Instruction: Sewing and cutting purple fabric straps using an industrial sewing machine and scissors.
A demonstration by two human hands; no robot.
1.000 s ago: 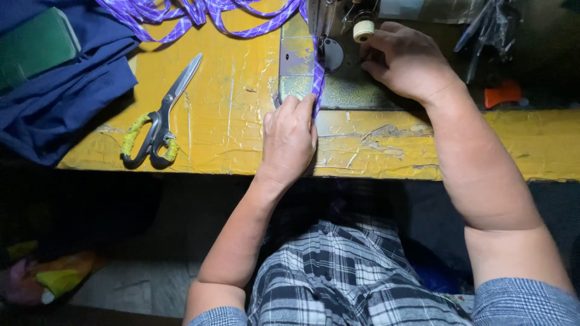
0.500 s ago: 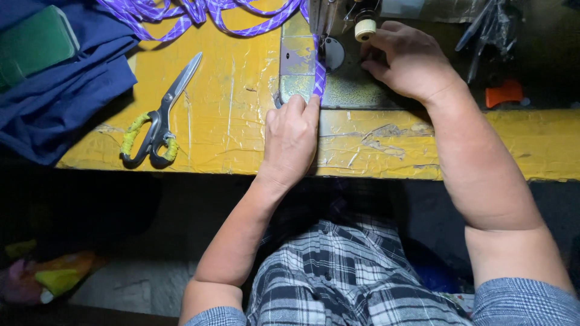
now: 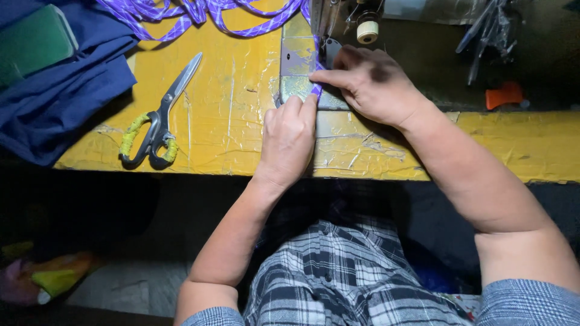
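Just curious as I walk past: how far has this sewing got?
A heap of purple strip lies behind the machine, seemingly already through. In hand: left hand and right hand press a short stretch on the metal plate. How much is left cannot be seen. The scissors lie untouched.

Two bare forearms reach up from the bottom of the view, ending in the left hand [image 3: 289,140] and the right hand [image 3: 373,86]. Neither hand wears a glove, ring or watch. At each lower corner, a short sleeve [image 3: 527,305] in a pale blue-grey fabric with a fine check ends at about the elbow. Between the arms, the lap is covered by a plaid garment [image 3: 344,279] in dark navy or black crossed with white and grey bands. The fingernails are short and plain.
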